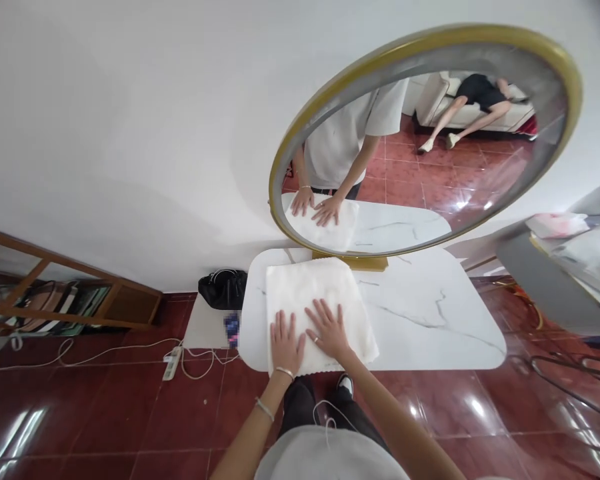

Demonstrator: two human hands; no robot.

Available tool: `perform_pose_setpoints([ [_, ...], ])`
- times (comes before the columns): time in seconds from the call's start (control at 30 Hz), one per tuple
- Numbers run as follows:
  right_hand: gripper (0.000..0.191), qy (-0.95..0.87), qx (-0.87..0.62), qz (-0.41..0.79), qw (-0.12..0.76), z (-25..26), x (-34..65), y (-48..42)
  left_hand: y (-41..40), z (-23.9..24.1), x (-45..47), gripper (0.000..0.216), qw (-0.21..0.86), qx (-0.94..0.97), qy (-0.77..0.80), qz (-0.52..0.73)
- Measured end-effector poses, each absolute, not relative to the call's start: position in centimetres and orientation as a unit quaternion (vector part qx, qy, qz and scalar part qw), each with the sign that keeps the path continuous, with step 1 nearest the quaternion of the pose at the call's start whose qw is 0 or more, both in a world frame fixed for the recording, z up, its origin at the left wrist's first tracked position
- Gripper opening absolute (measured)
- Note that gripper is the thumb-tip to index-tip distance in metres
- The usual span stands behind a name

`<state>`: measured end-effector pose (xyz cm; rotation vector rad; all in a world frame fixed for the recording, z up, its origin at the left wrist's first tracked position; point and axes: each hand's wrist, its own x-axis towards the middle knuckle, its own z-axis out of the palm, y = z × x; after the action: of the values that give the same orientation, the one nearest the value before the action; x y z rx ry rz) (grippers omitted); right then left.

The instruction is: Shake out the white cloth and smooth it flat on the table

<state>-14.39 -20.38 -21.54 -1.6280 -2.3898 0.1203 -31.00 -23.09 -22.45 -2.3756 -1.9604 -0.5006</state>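
Note:
A white cloth (310, 287), folded into a rough square, lies on the left part of a white marble-patterned tabletop (430, 313). My left hand (286, 343) rests flat on the cloth's lower left, its fingers stretched out. To its right, my right hand (329, 330) also presses flat on the cloth with fingers spread. The two thumbs are close together. The cloth's lower edge reaches the table's front edge near my body.
Behind the table stands a large gold-framed mirror (273, 180) on a gold base (375, 264). It reflects a person seated on a sofa. Left are a black bag (223, 289), a power strip (172, 363) with cords and a wooden shelf (135, 303). A grey table (535, 267) stands right.

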Motion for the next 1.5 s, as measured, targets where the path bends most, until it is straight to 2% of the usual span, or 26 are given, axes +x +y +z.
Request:
perform_pose_setpoints([
  [0.3, 0.051, -0.708, -0.702, -0.023, 0.071, -22.5, -0.9, -25.0, -22.2, -22.7, -16.8, 0.064, -0.011, -0.842, -0.517, -0.153],
  [0.47, 0.052, -0.662, -0.747, -0.025, 0.052, -23.1, 2.3, -26.9, -23.1, -22.4, -12.5, 0.061, -0.032, -0.846, -0.507, -0.161],
  [0.63, 0.054, -0.679, -0.732, -0.004, 0.050, -23.0, 0.9, -26.9, -23.4, -22.3, -14.5, 0.058, -0.038, -0.850, -0.500, -0.159],
  [0.8, 0.056, -0.753, -0.656, 0.026, 0.044, -22.3, -2.5, -25.2, -23.2, -22.0, -19.7, 0.057, -0.038, -0.831, -0.534, -0.152],
  [0.97, 0.060, -0.802, -0.594, 0.057, 0.031, -21.8, -5.4, -21.9, -21.8, -20.6, -23.7, 0.056, -0.120, -0.783, -0.584, -0.177],
  [1.13, 0.059, -0.803, -0.593, 0.058, 0.024, -21.3, -7.0, -22.2, -17.7, -19.5, -25.3, 0.021, -0.175, -0.697, -0.661, -0.217],
  [1.33, 0.061, -0.787, -0.612, 0.070, 0.037, -21.4, -8.5, -25.7, -10.4, -18.5, -25.4, 0.027, -0.192, -0.622, -0.720, -0.239],
  [1.5, 0.061, -0.758, -0.647, 0.082, 0.026, -21.4, -10.2, -26.5, -7.4, -18.2, -25.7, 0.013, -0.239, -0.581, -0.751, -0.204],
])
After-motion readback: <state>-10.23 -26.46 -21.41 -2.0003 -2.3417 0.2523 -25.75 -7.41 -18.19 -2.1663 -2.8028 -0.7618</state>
